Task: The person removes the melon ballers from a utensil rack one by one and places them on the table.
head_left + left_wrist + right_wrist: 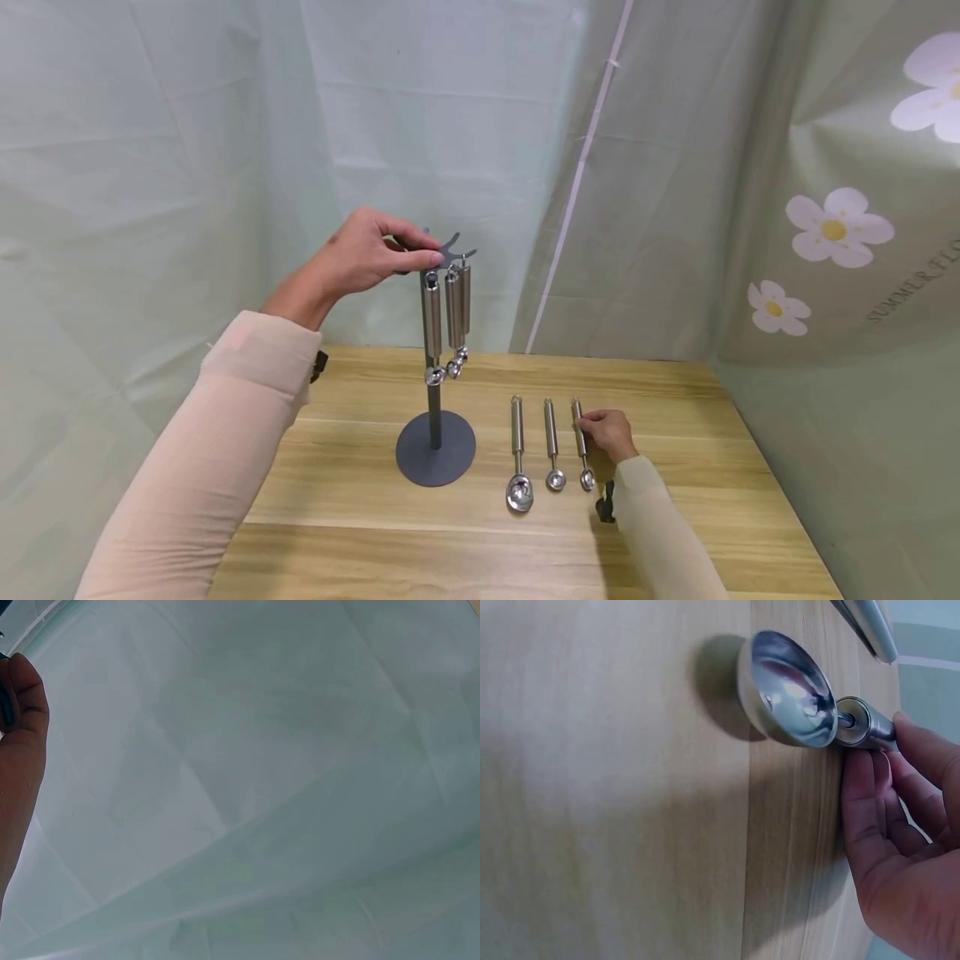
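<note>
I'm seeing two scoops (519, 454) (552, 447) lying mid-table, parallel, bowls pointing at the near edge; pale green flowered sheeting (840, 225) is hanging past the table's (360, 508) far and right edges.

the three scoops lying on the counter (675, 400) are polished metal, glossy enough to mirror the light; the smallest scoop (581, 442), under the fingers of the right hand (611, 433), shows a bright reflective bowl and a smooth, brushed-looking handle in the right wrist view. the scoops hanging on the stand (435, 454) have the same shiny steel look. the stand is matt dark grey, smooth and without shine, its top pinched by the left hand (367, 254). the counter is pale wood with visible grain and a smooth, low-sheen finish. the backdrop (187, 125) is thin, creased, matt cloth.
</note>
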